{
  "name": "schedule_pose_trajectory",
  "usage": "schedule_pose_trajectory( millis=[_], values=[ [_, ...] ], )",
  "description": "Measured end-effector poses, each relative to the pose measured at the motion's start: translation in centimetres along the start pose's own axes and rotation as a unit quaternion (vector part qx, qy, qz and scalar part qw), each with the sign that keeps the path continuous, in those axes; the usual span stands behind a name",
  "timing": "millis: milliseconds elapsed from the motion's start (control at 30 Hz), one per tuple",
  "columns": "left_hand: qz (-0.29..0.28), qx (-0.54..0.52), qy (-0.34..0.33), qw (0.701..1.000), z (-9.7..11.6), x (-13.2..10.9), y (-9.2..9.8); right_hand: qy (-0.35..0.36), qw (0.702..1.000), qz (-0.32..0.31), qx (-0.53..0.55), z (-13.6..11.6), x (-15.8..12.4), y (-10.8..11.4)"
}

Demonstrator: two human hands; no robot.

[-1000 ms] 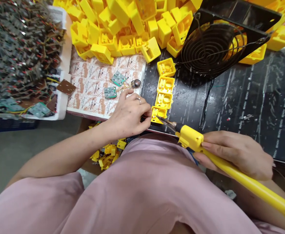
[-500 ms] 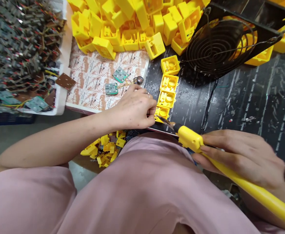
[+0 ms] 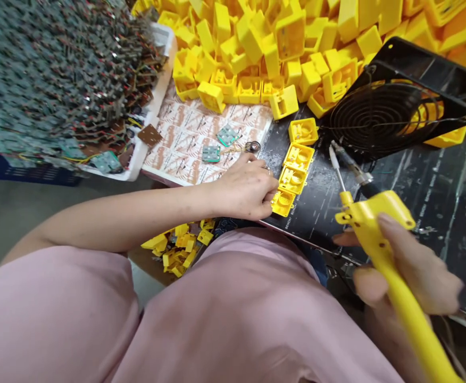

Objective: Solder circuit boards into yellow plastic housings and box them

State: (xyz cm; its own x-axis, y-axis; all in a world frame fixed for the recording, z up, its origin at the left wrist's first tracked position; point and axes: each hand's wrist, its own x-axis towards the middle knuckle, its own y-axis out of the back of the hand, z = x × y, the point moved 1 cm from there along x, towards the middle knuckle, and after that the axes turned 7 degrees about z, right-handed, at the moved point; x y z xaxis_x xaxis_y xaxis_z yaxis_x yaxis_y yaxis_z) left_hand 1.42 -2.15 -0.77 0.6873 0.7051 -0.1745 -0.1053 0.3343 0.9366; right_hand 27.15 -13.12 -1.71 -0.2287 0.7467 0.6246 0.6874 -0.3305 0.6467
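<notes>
A: And here's the right hand (image 3: 416, 271), thumb and fingers wrapped round the yellow soldering tool (image 3: 382, 255)!

B: Where's its metal end pointing?

A: Up toward the black fan (image 3: 371, 119), well apart from the nearest yellow case (image 3: 283, 203)!

B: And the left hand (image 3: 247, 189)?

A: Right there at that case's left edge, fingers curled under! Whether they pinch anything, I cannot tell; the knuckles hide the fingertips.

B: That case lies open side up on the black tabletop (image 3: 321, 223), close to the person's body.

A: Yes, first in a line of four! Three more yellow cases (image 3: 299, 155) run away from it, toward the big yellow pile (image 3: 252, 48).

B: Beyond the left hand, two green circuit boards (image 3: 211, 153) lie on the printed sheet (image 3: 177, 138), a small round speaker (image 3: 252, 146) just beside the knuckles!
</notes>
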Motion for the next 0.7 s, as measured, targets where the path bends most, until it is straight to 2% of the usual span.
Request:
schedule_pose_trajectory(
  millis=[67,133,200,233,300,367,433,500,633,700],
  values=[
    [0.04,-0.03,-0.014,0.999,-0.8,-0.7,0.4,0.027,0.999,-0.024,0.003,-0.3,0.9,-1.4],
    [0.113,-0.072,-0.01,0.991,-2.5,-1.7,1.2,0.068,0.997,-0.024,-0.029,-0.4,1.8,-2.4],
    [0.19,-0.071,0.033,0.979,-5.0,-2.7,2.1,0.094,0.993,-0.015,-0.068,-0.3,2.4,-2.9],
    [0.211,-0.045,0.064,0.974,-6.3,-3.1,2.3,0.096,0.992,-0.016,-0.078,-0.1,2.5,-3.0],
    [0.208,0.038,0.122,0.97,-8.6,-3.6,2.1,0.092,0.992,-0.016,-0.085,0.4,2.7,-3.3],
    [0.178,0.099,0.155,0.967,-10.2,-3.6,1.3,0.104,0.99,-0.017,-0.092,1.0,3.0,-3.9],
    [0.162,0.113,0.163,0.967,-10.7,-3.5,0.4,0.129,0.986,-0.025,-0.103,1.5,3.5,-4.9],
    [0.176,0.104,0.149,0.968,-10.5,-3.6,0.0,0.139,0.983,-0.042,-0.108,2.0,4.1,-6.1],
    [0.235,0.044,0.11,0.965,-9.5,-4.5,0.8,0.141,0.98,-0.075,-0.115,2.2,5.0,-7.8],
    [0.239,-0.023,0.114,0.964,-9.2,-4.7,1.3,0.147,0.978,-0.101,-0.111,2.0,5.0,-8.1]
  ],
)
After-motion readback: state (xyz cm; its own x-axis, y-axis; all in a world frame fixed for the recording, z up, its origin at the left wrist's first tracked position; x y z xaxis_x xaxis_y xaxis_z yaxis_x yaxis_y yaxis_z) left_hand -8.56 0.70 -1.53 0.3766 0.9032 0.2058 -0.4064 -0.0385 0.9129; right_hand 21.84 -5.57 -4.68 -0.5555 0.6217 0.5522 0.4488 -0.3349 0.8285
